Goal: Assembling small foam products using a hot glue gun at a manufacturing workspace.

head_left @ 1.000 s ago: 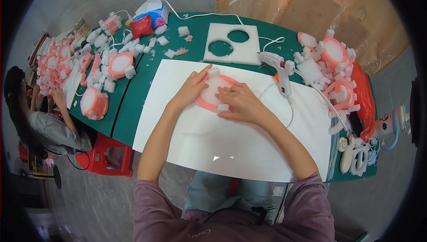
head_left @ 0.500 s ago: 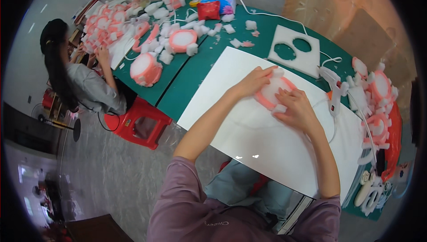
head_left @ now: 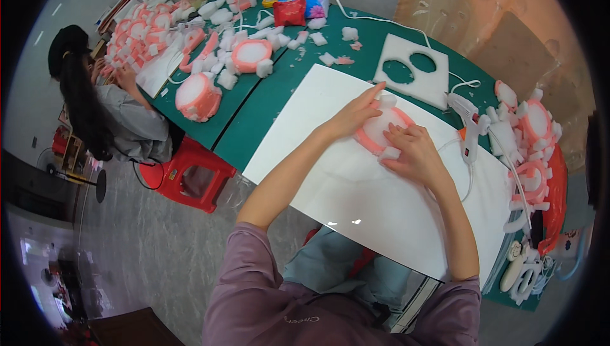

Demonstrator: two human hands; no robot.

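Left hand (head_left: pixel 351 119): against the left rim of the foam disc (head_left: pixel 373 127), index finger stretched out, thumb apart from it; cannot tell whether gripping.
Right hand (head_left: pixel 416 153): over the disc's right side, fingers bent, thumb beside a small white block (head_left: pixel 390 153); cannot tell whether pinching.
Foam disc: flat on the white board (head_left: pixel 318 155), between both hands; white round face, pink rim, blocks at the edge.
Glue gun (head_left: pixel 470 133): across the board's far right edge, near the right hand, cord curling over the smooth, glossy surface.
Foam sheet (head_left: pixel 436 84): just beyond the board, white, two round holes.
Right-hand heap (head_left: pixel 535 123): pink rings and white chunks beside a shiny red bag (head_left: pixel 555 196).
Left side: pink-sided drum (head_left: pixel 197 99), rough-cut scraps (head_left: pixel 227 79).
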